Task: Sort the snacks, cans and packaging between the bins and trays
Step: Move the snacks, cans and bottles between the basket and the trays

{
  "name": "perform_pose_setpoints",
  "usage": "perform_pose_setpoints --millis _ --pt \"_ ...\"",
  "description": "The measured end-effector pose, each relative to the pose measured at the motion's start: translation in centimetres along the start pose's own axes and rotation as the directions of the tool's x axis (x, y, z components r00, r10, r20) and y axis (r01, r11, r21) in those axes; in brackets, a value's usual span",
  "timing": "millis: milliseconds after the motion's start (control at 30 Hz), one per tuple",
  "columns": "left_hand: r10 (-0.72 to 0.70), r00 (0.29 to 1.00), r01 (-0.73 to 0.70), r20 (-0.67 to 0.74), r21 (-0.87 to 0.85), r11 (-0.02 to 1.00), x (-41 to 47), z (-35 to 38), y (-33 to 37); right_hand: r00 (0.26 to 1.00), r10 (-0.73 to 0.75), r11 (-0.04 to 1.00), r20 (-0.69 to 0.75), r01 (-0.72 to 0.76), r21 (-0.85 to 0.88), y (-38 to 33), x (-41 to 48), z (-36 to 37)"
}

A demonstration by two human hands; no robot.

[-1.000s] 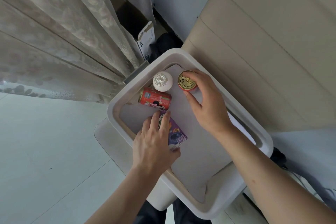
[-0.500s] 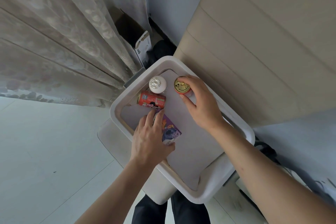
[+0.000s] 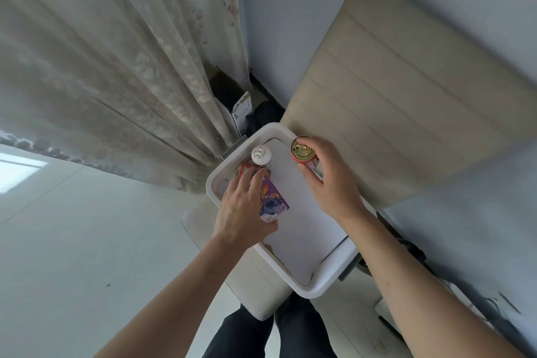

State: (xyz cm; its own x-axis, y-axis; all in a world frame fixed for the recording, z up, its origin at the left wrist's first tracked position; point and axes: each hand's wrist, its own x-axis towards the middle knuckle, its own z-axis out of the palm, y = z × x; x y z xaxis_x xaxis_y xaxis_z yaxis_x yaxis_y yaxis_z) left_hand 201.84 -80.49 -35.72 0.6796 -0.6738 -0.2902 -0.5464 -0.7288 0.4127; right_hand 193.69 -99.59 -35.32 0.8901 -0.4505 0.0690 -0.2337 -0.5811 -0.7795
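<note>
L grip (image 3: 244,209) clamps purple packet (image 3: 274,206), R grip (image 3: 334,183) clamps can (image 3: 303,152); bottle (image 3: 260,154) just beyond packet.

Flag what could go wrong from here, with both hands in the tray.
1. The right hand grips the gold-lidded can right at the tray's far rim. The can might clip the rim or slip.
2. The left hand holds the purple snack packet, fingertips beside the white-capped bottle and over the lying red can. Lifting the packet could tip the bottle or roll that can.
</note>
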Motion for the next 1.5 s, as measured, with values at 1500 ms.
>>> perform_pose_setpoints --millis 1500 --pt "-0.445 0.191 0.457 -0.875 -0.322 0.829 -57.2 -19.7 7.8 0.444 -0.851 0.499 0.28 0.52 0.693 -44.2 -22.0 -2.3"
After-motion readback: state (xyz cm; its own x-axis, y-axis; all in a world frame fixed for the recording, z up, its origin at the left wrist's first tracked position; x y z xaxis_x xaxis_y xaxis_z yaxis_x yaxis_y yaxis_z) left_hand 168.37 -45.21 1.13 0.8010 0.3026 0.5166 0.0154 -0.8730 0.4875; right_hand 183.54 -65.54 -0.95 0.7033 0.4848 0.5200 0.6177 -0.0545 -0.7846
